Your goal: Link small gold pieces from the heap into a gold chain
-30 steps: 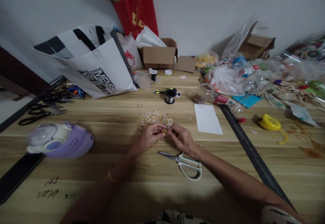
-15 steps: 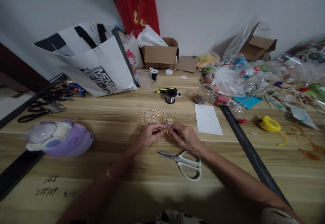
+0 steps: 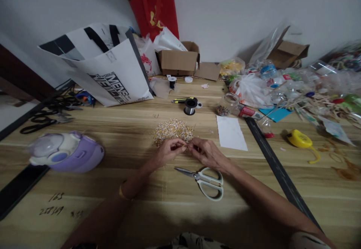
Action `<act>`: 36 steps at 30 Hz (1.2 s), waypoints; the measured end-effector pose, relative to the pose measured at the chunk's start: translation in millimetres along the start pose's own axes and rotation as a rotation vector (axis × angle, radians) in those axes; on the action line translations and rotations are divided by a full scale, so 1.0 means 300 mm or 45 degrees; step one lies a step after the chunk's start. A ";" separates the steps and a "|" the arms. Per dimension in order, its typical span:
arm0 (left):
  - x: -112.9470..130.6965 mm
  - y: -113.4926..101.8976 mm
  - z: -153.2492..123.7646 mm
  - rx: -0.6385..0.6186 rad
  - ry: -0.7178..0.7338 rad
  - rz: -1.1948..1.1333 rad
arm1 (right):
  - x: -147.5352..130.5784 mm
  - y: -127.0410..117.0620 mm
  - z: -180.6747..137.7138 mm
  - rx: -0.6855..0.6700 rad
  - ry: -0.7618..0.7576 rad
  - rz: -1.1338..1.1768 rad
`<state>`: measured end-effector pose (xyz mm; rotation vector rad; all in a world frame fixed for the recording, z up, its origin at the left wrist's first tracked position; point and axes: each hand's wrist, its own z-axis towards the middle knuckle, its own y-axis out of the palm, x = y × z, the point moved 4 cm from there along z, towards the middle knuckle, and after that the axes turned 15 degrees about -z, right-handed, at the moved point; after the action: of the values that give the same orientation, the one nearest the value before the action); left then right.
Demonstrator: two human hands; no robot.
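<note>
Right at the near edge of the bead pile, a tiny gold bead piece is pinched btw. left hand and right hand. Probably v. light, slippery, delicate; a fingertip pinch suits it. Scissors lie just beside.

White-handled scissors lie on the tabletop. A purple flask lies on its side far left, with a white bag behind it. Further back are a spool, a jar and a paper sheet. A yellow tape measure lies to the right.
</note>
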<state>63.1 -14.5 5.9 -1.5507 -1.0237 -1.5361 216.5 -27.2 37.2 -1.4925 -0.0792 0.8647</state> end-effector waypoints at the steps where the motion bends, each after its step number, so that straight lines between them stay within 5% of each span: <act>1: 0.001 -0.003 0.000 -0.004 -0.002 -0.022 | 0.003 0.000 0.001 -0.007 -0.001 0.022; 19: -0.007 -0.012 -0.003 -0.037 -0.186 -0.340 | 0.077 0.040 0.014 -0.167 0.214 0.697; 29: 0.001 0.000 -0.002 0.007 -0.094 -0.298 | 0.103 0.092 0.026 -0.307 0.416 1.099; 36: 0.002 0.002 -0.002 0.018 -0.079 -0.285 | 0.131 0.136 0.032 -0.245 0.520 1.391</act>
<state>63.5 -15.3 6.5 -1.5240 -1.2766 -1.6340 220.6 -4.2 -15.4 -1.8553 1.0661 1.3897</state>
